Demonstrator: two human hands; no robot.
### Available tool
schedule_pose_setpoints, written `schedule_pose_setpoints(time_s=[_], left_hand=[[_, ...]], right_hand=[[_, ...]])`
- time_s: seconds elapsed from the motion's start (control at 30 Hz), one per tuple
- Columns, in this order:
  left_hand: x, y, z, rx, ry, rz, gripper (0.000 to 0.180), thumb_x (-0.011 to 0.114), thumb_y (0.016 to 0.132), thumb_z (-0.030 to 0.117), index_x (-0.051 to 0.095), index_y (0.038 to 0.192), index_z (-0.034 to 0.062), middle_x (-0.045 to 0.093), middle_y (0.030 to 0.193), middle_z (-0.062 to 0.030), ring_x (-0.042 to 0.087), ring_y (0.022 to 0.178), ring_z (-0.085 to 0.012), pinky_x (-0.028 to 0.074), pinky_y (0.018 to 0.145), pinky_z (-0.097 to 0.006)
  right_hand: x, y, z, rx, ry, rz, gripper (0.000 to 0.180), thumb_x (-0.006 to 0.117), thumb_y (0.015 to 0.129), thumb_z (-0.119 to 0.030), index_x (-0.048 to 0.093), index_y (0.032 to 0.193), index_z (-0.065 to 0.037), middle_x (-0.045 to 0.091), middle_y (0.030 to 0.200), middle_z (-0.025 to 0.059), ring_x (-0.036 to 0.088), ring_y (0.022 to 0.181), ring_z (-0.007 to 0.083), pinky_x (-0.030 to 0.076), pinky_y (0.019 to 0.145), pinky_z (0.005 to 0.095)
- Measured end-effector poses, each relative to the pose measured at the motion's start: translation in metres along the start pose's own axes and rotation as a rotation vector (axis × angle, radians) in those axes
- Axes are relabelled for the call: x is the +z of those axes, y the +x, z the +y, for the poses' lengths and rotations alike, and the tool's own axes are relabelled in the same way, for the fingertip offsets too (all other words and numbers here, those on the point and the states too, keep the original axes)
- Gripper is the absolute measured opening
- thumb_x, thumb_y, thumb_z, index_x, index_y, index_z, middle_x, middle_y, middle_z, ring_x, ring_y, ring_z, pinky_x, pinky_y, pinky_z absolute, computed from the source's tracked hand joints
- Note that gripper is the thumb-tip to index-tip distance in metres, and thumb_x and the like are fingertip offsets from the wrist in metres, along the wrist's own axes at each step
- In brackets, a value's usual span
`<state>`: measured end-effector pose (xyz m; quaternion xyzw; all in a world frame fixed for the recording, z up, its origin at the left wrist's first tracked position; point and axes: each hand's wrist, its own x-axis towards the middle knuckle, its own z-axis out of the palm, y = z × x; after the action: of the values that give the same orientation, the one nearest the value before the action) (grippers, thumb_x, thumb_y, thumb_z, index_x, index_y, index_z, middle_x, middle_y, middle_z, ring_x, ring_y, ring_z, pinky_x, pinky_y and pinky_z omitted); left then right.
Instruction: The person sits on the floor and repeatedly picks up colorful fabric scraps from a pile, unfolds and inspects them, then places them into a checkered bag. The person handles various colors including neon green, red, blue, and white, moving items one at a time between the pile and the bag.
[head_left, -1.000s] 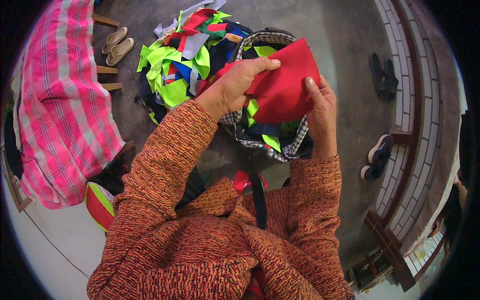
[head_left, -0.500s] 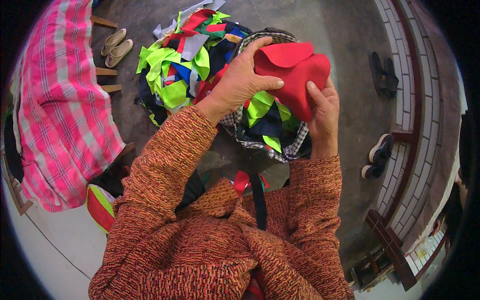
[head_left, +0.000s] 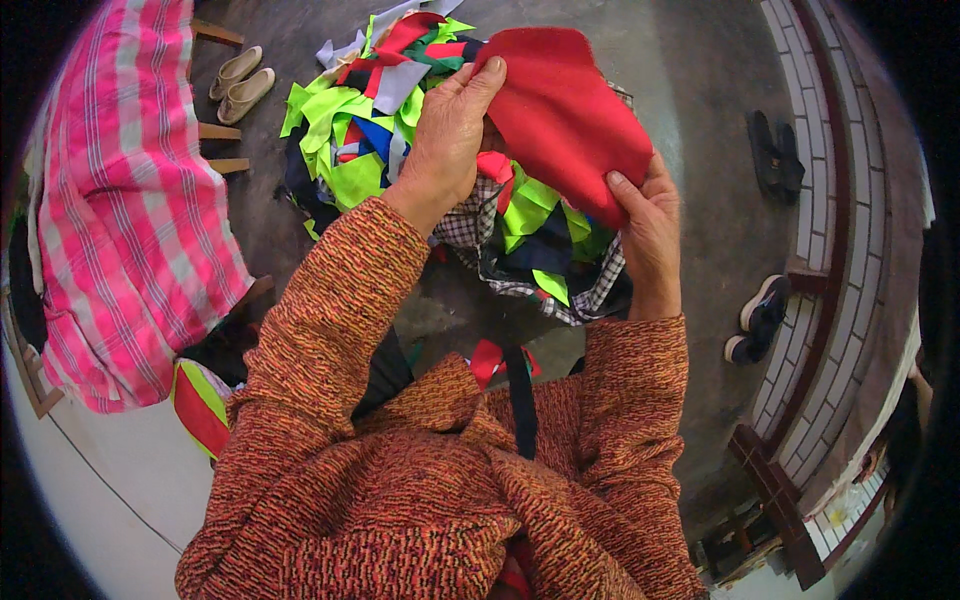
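Stretched between my two hands is a red piece of cloth, spread nearly flat. My left hand pinches its upper left corner between thumb and fingers. My right hand grips the lower right edge, thumb on top. Beneath the cloth stands a checked fabric bag, its mouth open, with lime-green and dark scraps inside. Part of the bag is hidden by the red cloth. Beside it, to the left, lies a heap of fabric scraps in lime, grey, red, blue and black.
A pink checked cloth covers a piece of furniture with wooden legs at left. Beige shoes stand next to it. Dark slippers and dark sneakers lie at right along a white brick wall. Red scraps rest near my lap.
The red cloth, folded over before, is now opened out flat. My left hand has shifted slightly left and down, holding its corner; my right hand stays nearly in place.
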<state>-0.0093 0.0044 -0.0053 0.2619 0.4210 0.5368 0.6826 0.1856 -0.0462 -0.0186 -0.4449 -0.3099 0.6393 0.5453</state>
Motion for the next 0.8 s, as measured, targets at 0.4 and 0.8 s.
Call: schedule_pose_setpoints(time_s=[0.4, 0.8], left_hand=[[-0.064, 0.026, 0.054, 0.21, 0.288, 0.204, 0.024, 0.053, 0.089, 0.021, 0.052, 0.106, 0.0043, 0.061, 0.094, -0.0076, 0.06, 0.084, -0.0173, 0.049, 0.071, -0.029], [-0.191, 0.051, 0.059, 0.461, 1.064, 0.408, 0.036, 0.072, 0.072, 0.016, 0.058, 0.102, 0.0011, 0.063, 0.096, -0.0097, 0.061, 0.088, -0.0196, 0.048, 0.078, -0.03]], right_hand=[[-0.027, 0.003, 0.01, -0.298, -1.39, 0.191, 0.058, 0.063, 0.079, -0.016, 0.04, 0.13, 0.0, 0.048, 0.125, 0.0229, 0.046, 0.115, 0.0357, 0.037, 0.096, 0.0388], [-0.019, 0.003, 0.015, -0.197, -1.265, -0.014, 0.05, 0.064, 0.079, -0.015, 0.047, 0.125, -0.005, 0.051, 0.121, 0.0164, 0.048, 0.113, 0.0314, 0.037, 0.097, 0.0366]])
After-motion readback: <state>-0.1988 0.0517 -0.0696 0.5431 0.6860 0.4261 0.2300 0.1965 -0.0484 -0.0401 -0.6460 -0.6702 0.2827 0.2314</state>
